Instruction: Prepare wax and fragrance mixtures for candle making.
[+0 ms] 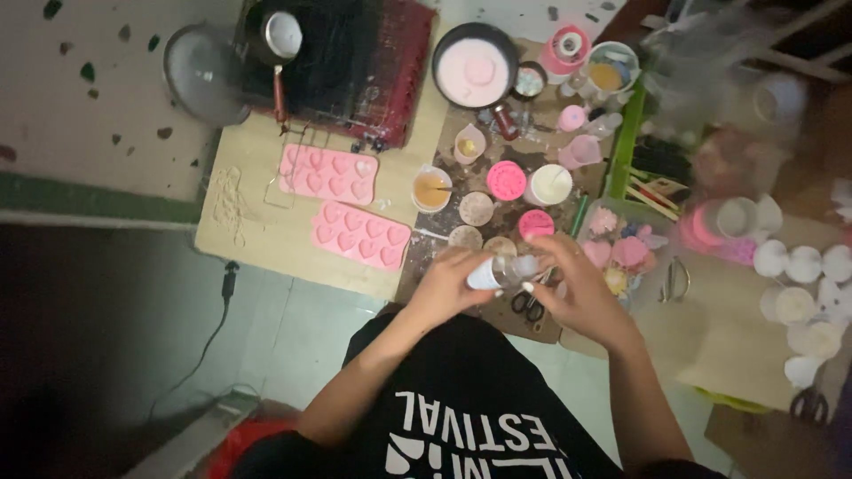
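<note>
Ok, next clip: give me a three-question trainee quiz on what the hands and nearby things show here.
1. True or false: the left hand and right hand together hold a small clear bottle with a white cap.
2. How many pink heart-cavity silicone moulds lie on the wooden board?
3. What lies just below the bottle: A) black-handled scissors B) a spoon C) a brush?

Key: 1 true; 2 two; 3 A.

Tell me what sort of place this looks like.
Probably a home craft corner set up on the floor, perhaps for candle or soap making: pink heart moulds lie on a low board, a pan of pink liquid stands behind, with small cups around.
</note>
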